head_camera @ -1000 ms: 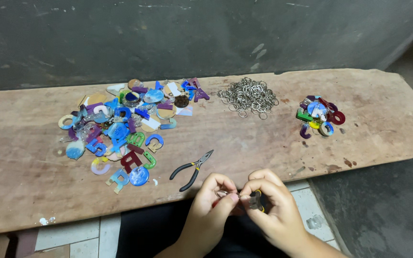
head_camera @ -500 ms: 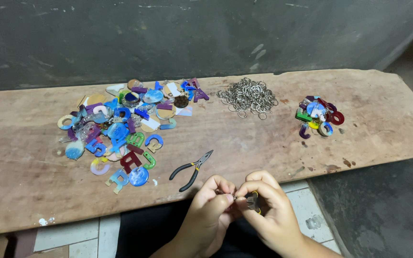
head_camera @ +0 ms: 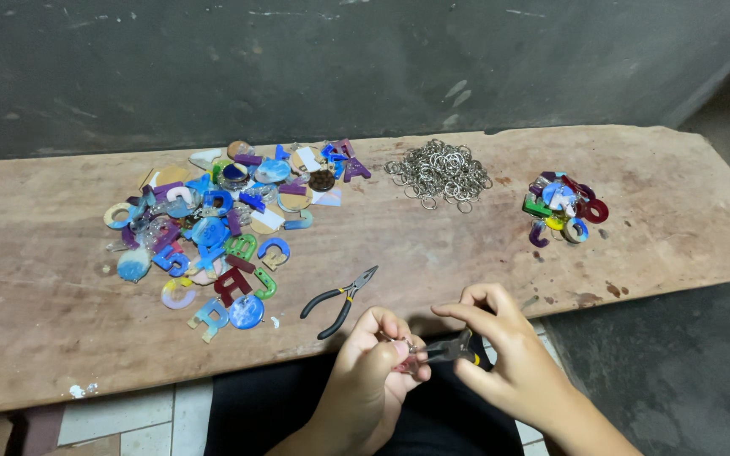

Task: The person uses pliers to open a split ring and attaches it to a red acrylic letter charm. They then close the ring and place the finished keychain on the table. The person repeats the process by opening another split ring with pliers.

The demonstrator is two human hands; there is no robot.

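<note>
My left hand pinches a small pinkish piece with a metal ring just off the near edge of the wooden board. My right hand grips small black-handled pliers whose tip meets that ring. A second pair of black pliers lies on the board just beyond my left hand. A big pile of coloured letter-shaped charms covers the board's left half. A heap of silver key rings sits at the back centre. A smaller cluster of coloured charms lies to the right.
A dark grey wall rises behind the board. Pale floor tiles show under the near edge at the left, and dark floor at the right. My dark-clothed lap fills the bottom centre.
Both hands have shifted slightly right and apart, and the pliers in my right hand show more plainly. Nothing on the board has moved.
</note>
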